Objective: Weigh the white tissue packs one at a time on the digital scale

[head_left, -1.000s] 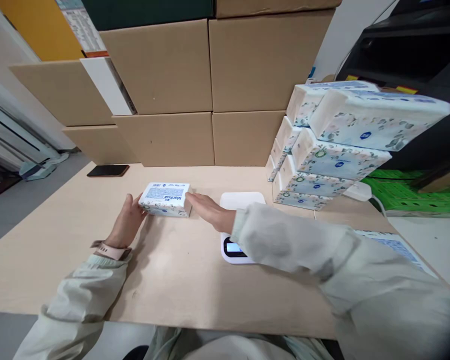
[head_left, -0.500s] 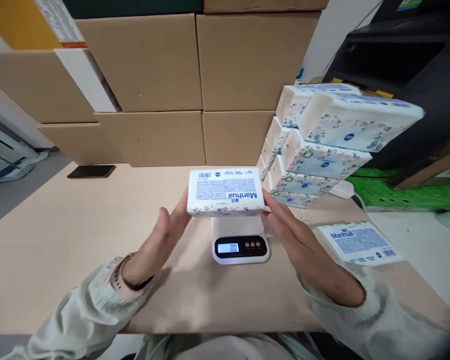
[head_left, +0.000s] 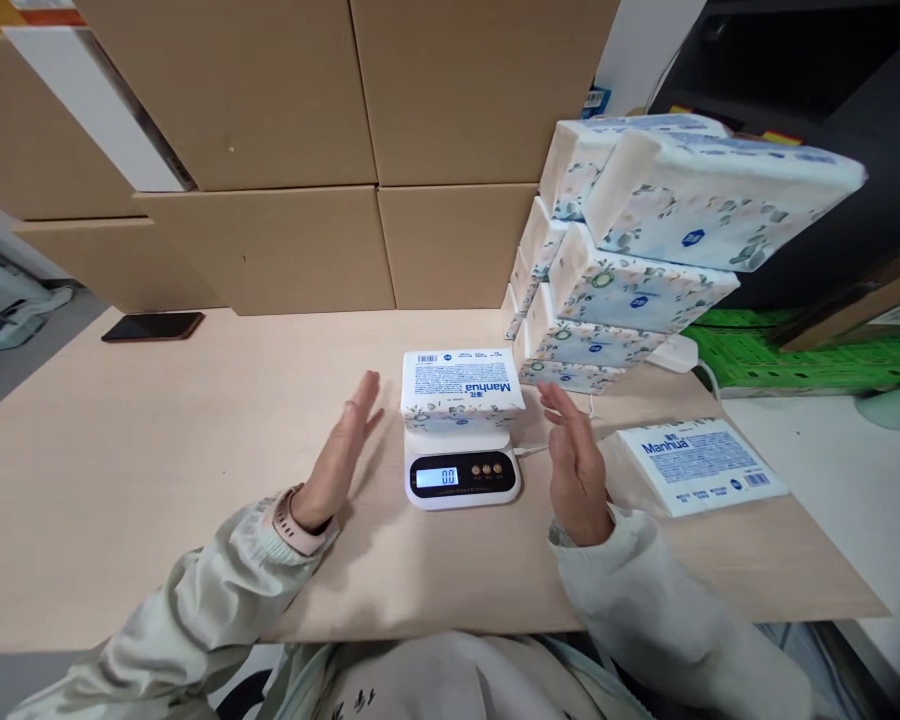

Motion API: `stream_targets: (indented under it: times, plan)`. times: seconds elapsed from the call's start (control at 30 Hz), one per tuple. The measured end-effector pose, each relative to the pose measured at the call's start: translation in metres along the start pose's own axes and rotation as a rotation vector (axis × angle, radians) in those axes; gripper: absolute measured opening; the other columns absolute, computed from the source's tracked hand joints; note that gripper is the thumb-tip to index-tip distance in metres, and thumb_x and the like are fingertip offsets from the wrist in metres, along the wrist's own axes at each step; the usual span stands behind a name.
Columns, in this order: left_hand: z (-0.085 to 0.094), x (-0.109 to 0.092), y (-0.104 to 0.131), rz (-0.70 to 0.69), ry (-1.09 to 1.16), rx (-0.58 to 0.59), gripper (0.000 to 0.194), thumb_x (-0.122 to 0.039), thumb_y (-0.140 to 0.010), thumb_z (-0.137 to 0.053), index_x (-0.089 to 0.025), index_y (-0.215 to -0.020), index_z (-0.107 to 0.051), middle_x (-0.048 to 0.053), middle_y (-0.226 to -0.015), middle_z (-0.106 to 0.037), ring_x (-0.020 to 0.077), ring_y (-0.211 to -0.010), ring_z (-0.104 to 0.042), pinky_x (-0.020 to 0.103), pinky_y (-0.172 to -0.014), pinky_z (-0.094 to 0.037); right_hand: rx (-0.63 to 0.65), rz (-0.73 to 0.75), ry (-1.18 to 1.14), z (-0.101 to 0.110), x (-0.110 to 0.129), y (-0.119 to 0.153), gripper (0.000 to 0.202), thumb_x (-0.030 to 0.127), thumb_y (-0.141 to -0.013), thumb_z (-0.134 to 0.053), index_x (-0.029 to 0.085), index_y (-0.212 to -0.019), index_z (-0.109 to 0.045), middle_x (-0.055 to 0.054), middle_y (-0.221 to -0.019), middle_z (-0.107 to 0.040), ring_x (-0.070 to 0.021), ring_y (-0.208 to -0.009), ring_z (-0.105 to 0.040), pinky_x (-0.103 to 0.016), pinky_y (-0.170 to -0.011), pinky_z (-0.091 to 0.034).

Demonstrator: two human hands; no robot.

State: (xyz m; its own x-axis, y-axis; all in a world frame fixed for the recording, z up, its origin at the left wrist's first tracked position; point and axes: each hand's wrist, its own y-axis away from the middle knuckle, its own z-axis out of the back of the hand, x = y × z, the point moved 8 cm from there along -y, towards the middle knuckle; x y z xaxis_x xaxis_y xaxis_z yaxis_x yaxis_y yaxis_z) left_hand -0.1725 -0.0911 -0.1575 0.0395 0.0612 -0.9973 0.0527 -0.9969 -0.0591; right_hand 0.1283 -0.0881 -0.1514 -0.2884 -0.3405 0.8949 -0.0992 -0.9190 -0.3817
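Head view shows both hands open and empty, fingers extended, the left hand (head_left: 335,455) and the right hand (head_left: 574,455) turned inward on either side of a Manhua tissue pack (head_left: 461,385), with a gap at each end. The pack lies between and slightly beyond them, flat on the rear platform of a white digital scale (head_left: 463,490); with no finger touching it, the scale alone seems to carry it. Lying lengthwise across the platform, it leaves the front display (head_left: 436,477) uncovered and facing the wearer, presumably so the figures can be read; they show 0.0, perhaps because the reading lags. Its printed label is upward but upside down to the wearer. Just right of the right hand, a second Manhua pack (head_left: 701,465) lies by itself on the table (head_left: 195,560), its lettering upright, apart from the stack of tissue packs (head_left: 645,285) beyond that hand, which likely stands aside to keep the scale reachable. Far beyond the left hand, a phone (head_left: 152,327) lies near the cardboard boxes (head_left: 307,250), well out of the hands' way.
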Motion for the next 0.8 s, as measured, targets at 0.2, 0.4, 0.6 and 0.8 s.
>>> stream_targets:
  times: [0.2, 0.4, 0.6, 0.8]
  plan:
    - [0.062, 0.033, 0.002, 0.007, 0.117, -0.397, 0.058, -0.063, -0.089, -0.064, -0.02, -0.129, -0.068, 0.016, -0.138, -0.067, 0.0318, -0.134, -0.061, 0.054, -0.124, -0.037, -0.323, 0.204, 0.001, 0.027, 0.005, 0.011, 0.039, 0.036, -0.104, -0.046, 0.024, -0.136, -0.064, -0.011, -0.123, -0.074, -0.0263, -0.108, -0.07, -0.049, -0.095, -0.056]
    - [0.066, 0.033, -0.003, 0.052, 0.239, -0.438, 0.047, -0.054, -0.083, -0.068, -0.017, -0.112, -0.071, 0.014, -0.114, -0.075, 0.0279, -0.115, -0.069, 0.053, -0.122, -0.039, -0.337, 0.243, 0.082, 0.024, 0.011, 0.012, 0.04, 0.034, -0.102, -0.043, 0.025, -0.137, -0.061, -0.012, -0.119, -0.072, -0.0284, -0.105, -0.069, -0.051, -0.09, -0.057]
    - [0.063, 0.03, -0.004, 0.035, 0.25, -0.437, 0.043, -0.052, -0.081, -0.071, -0.019, -0.106, -0.074, 0.012, -0.109, -0.076, 0.0295, -0.118, -0.068, 0.053, -0.124, -0.039, -0.611, 0.558, 0.246, 0.044, 0.045, 0.02, 0.053, 0.042, -0.096, -0.048, 0.041, -0.149, -0.049, -0.009, -0.121, -0.063, -0.0329, -0.101, -0.063, -0.056, -0.09, -0.051]
    - [0.063, 0.03, -0.004, 0.034, 0.226, -0.45, 0.04, -0.049, -0.083, -0.068, -0.018, -0.107, -0.073, 0.013, -0.108, -0.075, 0.0289, -0.117, -0.068, 0.052, -0.123, -0.04, -0.684, 0.192, 0.098, 0.058, 0.037, 0.001, 0.06, 0.038, -0.098, -0.037, 0.031, -0.158, -0.041, -0.003, -0.084, -0.053, -0.0205, -0.064, -0.049, -0.043, -0.073, -0.05]
